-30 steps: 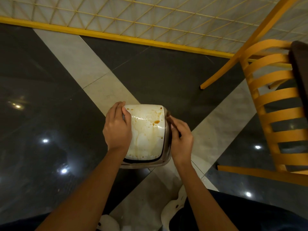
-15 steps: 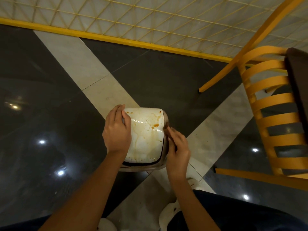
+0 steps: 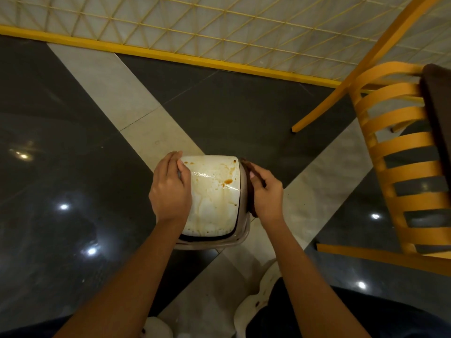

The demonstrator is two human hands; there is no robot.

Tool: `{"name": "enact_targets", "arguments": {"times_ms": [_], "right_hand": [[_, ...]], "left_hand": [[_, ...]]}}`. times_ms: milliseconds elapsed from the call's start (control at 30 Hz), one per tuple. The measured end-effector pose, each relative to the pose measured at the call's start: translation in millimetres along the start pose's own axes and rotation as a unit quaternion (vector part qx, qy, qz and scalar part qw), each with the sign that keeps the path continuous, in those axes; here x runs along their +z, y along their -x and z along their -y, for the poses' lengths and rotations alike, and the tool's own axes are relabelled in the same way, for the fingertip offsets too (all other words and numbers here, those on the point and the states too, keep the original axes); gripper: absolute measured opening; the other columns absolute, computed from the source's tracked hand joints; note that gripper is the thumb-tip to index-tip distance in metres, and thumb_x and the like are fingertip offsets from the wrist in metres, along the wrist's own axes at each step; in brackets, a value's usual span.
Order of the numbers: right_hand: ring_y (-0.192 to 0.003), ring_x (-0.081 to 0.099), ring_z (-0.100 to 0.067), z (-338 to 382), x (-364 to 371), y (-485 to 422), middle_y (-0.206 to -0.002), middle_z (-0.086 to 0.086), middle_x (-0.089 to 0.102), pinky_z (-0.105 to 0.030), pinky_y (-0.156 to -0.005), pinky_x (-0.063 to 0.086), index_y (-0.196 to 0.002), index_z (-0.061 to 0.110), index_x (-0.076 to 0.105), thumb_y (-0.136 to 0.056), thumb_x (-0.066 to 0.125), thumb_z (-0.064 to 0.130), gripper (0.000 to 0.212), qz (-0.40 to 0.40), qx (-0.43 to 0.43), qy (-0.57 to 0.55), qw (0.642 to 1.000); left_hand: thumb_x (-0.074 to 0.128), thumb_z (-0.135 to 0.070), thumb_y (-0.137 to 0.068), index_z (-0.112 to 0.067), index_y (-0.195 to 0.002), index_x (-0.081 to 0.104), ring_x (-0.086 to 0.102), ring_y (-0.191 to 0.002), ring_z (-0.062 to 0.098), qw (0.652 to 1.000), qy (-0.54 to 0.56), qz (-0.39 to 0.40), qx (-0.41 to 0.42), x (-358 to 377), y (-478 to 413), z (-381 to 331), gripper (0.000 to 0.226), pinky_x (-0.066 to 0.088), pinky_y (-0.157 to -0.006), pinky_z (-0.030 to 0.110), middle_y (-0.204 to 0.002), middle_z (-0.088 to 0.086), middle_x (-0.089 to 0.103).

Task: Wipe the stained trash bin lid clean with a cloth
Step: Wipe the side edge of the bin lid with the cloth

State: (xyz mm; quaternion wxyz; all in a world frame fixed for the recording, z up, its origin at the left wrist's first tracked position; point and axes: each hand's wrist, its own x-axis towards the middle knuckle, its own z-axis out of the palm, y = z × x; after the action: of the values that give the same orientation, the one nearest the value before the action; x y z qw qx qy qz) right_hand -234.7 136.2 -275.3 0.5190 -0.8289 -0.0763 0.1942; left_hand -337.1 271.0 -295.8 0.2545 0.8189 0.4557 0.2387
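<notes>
Left hand grips stained lid left edge; right hand clutches dark cloth against right side.

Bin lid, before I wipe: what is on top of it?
Brown drip stains and an orange blot near the far right corner. The left hand grips the lid, hiding its left edge; the cloth is at its right side, not on top.

Left of the trash bin lid and beyond it the floor lies open, as far as the yellow lattice screen. Right of the lid stands an orange slatted chair (its near leg apart from the lid). The left hand grips the lid's left edge, and the right hand holds a cloth against its right edge.
</notes>
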Motion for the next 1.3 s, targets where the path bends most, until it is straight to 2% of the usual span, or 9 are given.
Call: {"name": "enact_targets", "arguments": {"times_ms": [133, 233, 400, 567, 767, 900, 1033, 1067, 1300], "right_hand": [[-0.101, 0.055, 0.004, -18, 2, 50, -0.109, 0.011, 0.060, -0.011, -0.090, 0.044, -0.111, 0.029, 0.059, -0.092, 0.050, 0.006, 0.031, -0.052, 0.009, -0.037, 0.998], [-0.099, 0.054, 0.007, -22, 4, 55, -0.108, 0.011, 0.060, -0.007, -0.088, 0.043, -0.108, 0.031, 0.059, -0.092, 0.050, 0.005, 0.032, -0.067, -0.006, -0.030, 0.997], [-0.105, 0.055, -0.008, -8, 5, 0, -0.117, 0.000, 0.063, -0.013, -0.087, 0.040, -0.119, 0.013, 0.062, -0.094, 0.049, 0.008, 0.029, -0.015, 0.036, -0.011, 0.999], [-0.100, 0.056, -0.006, -21, 1, 26, -0.112, 0.003, 0.064, -0.005, -0.079, 0.042, -0.119, 0.014, 0.061, -0.094, 0.048, 0.009, 0.029, -0.019, 0.074, -0.025, 0.997], [-0.100, 0.058, -0.010, -13, 4, 3, -0.109, 0.001, 0.065, -0.019, -0.087, 0.046, -0.117, 0.011, 0.063, -0.094, 0.048, 0.006, 0.028, -0.002, 0.065, -0.022, 0.998], [-0.102, 0.054, -0.005, 3, 6, -19, -0.109, 0.005, 0.062, -0.005, -0.080, 0.040, -0.119, 0.011, 0.062, -0.095, 0.047, 0.007, 0.029, 0.021, 0.041, -0.009, 0.999], [-0.106, 0.058, -0.014, -20, -2, 10, -0.115, -0.002, 0.065, -0.030, -0.096, 0.047, -0.119, 0.015, 0.062, -0.094, 0.049, 0.010, 0.029, 0.009, 0.072, 0.013, 0.997], [-0.106, 0.058, -0.015, -25, -4, 16, -0.114, -0.002, 0.066, -0.032, -0.096, 0.047, -0.119, 0.015, 0.062, -0.094, 0.049, 0.010, 0.029, 0.010, 0.075, 0.016, 0.997], [-0.110, 0.056, -0.015, 5, 8, -35, -0.116, -0.003, 0.064, -0.022, -0.094, 0.042, -0.118, 0.010, 0.063, -0.094, 0.048, 0.006, 0.028, 0.057, 0.052, 0.008, 0.997]], "left_hand": [[0.034, -0.027, -0.097, -0.012, -0.118, 0.061, 0.058, -0.110, 0.021, 1.000, 0.003, -0.004, 0.002, 0, 0, 0, 0.038, 0.049, -0.082, 0.031, -0.120, 0.005, 0.062], [0.035, -0.026, -0.097, -0.013, -0.118, 0.061, 0.058, -0.110, 0.020, 1.000, 0.003, -0.001, 0.004, 0, 0, 1, 0.036, 0.049, -0.081, 0.031, -0.120, 0.005, 0.062], [0.036, -0.026, -0.097, -0.015, -0.118, 0.061, 0.056, -0.111, 0.019, 1.000, 0.000, 0.004, -0.005, 1, -1, 1, 0.035, 0.048, -0.082, 0.030, -0.121, 0.003, 0.061], [0.038, -0.025, -0.097, -0.014, -0.118, 0.060, 0.057, -0.111, 0.021, 1.000, -0.003, 0.005, -0.002, 1, 0, 2, 0.033, 0.049, -0.082, 0.033, -0.121, 0.005, 0.061], [0.037, -0.024, -0.097, -0.014, -0.118, 0.061, 0.057, -0.111, 0.021, 1.000, -0.009, 0.005, 0.004, 1, -1, 2, 0.033, 0.049, -0.082, 0.031, -0.122, 0.005, 0.061], [0.035, -0.027, -0.096, -0.015, -0.118, 0.061, 0.057, -0.111, 0.020, 1.000, 0.000, 0.003, -0.003, 1, -2, 1, 0.036, 0.049, -0.082, 0.033, -0.121, 0.004, 0.061], [0.033, -0.028, -0.096, -0.014, -0.118, 0.061, 0.057, -0.111, 0.020, 1.000, 0.001, 0.003, -0.003, 1, 0, 1, 0.038, 0.049, -0.083, 0.032, -0.121, 0.004, 0.061], [0.034, -0.028, -0.096, -0.014, -0.117, 0.061, 0.057, -0.111, 0.020, 1.000, 0.000, 0.001, -0.002, 1, 0, 1, 0.038, 0.049, -0.082, 0.032, -0.120, 0.004, 0.062], [0.037, -0.025, -0.097, -0.014, -0.117, 0.061, 0.058, -0.110, 0.020, 1.000, -0.001, 0.006, -0.002, 1, -1, 1, 0.033, 0.050, -0.082, 0.033, -0.120, 0.004, 0.062]]}}
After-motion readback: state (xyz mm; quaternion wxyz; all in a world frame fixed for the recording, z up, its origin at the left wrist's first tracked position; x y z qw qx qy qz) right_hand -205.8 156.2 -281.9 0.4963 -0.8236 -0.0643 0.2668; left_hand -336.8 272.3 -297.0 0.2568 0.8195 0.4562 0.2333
